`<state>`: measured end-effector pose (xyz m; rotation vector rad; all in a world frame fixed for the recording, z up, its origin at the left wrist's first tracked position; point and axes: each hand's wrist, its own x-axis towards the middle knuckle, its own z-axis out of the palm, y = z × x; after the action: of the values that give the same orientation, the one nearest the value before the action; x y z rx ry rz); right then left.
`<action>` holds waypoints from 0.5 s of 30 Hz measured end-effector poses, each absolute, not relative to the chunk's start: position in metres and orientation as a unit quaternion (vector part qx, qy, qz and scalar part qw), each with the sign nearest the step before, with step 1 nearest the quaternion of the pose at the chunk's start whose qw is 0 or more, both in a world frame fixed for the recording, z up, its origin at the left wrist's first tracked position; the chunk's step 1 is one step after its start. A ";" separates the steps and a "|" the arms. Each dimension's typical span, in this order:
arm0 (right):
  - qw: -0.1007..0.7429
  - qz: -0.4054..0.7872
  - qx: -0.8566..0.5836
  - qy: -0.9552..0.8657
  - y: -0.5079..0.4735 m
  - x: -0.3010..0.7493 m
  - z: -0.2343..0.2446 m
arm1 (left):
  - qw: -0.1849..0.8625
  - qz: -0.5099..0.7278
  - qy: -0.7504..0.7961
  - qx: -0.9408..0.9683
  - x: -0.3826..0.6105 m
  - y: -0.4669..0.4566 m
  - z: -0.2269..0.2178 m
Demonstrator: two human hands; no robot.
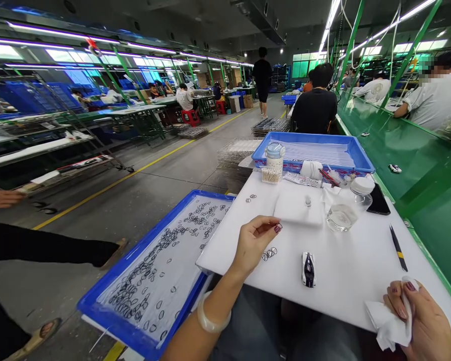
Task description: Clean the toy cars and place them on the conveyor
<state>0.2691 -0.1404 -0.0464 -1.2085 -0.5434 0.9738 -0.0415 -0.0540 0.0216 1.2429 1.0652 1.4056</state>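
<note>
My left hand [253, 244] hovers over the white work board [346, 271], its thumb and forefinger pinched together; what they hold is too small to see. Just below its fingertips lie a few small black rings [269, 253]. A small black-and-white toy car [308, 269] rests on the board to the right of them. At the board's near right corner my right hand [417, 316] is closed on a crumpled white cloth [389, 326]. A white bangle circles my left wrist.
A blue tray [108, 306] full of black rings sits at the left. On the board are a white pad [298, 208], clear dish [340, 218], tweezers [398, 248], phone [379, 200], cotton swabs [271, 175]. Another blue tray [357, 155] lies behind; a green conveyor [409, 150] runs on the right. Other people work nearby.
</note>
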 end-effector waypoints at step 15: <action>0.522 -0.173 -0.523 -0.651 0.008 0.257 0.077 | 0.201 0.278 0.422 0.839 -0.015 -0.056 -0.041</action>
<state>0.2571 0.0082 0.0774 -1.2535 -1.5592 -0.4155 -0.0150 -0.0564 -0.0411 2.3443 1.1785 0.7759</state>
